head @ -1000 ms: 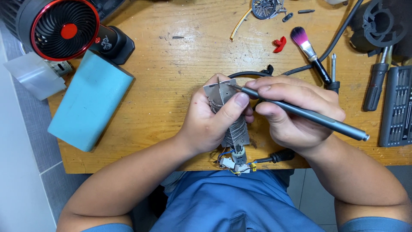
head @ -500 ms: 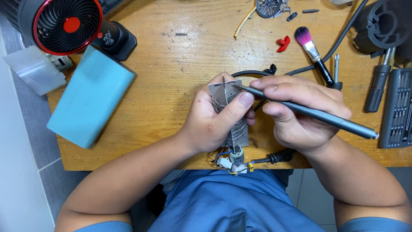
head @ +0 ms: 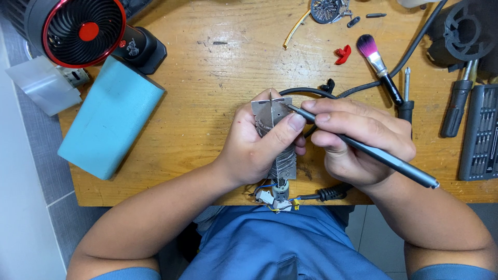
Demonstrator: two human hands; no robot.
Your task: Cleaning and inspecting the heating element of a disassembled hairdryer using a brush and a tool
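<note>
Left hand closed around the heater core above the desk edge. Right hand, at three o'clock, pinches a screwdriver. Core likely light, fragile; grip the frame.

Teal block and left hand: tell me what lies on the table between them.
Nothing: in the head view the stretch from the teal block to the left hand is bare wooden table. That hand holds a grey metal heating element.
</note>
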